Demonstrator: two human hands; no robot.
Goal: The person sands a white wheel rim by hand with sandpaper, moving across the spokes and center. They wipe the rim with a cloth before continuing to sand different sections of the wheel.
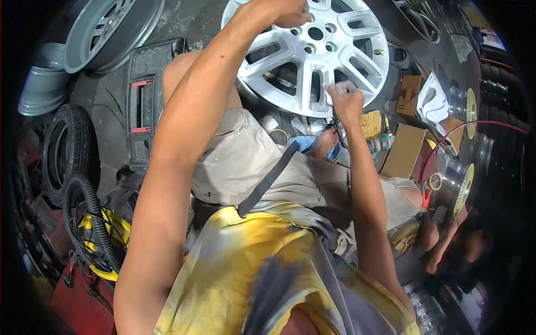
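Observation:
A silver alloy wheel rim (312, 84) with split spokes lies face up in front of my knees. My left hand (287, 12) is over its upper left part, fingers curled down near the hub; the top edge of the view cuts the hand off. Low on the rim's face, my right hand (347, 99) is closed in a pinch at a lower spoke, its fingertips dusted whitish. A small pale edge shows at those fingertips, and I cannot tell what it is.
Other rims (106, 28) stand at the upper left, above a black tire (70, 151). A black toolbox (157, 100) lies by my left knee. At right are an open cardboard box (405, 151), a green power tool (382, 143) and a red hose (474, 123). Another person's hand (446, 240) shows at lower right.

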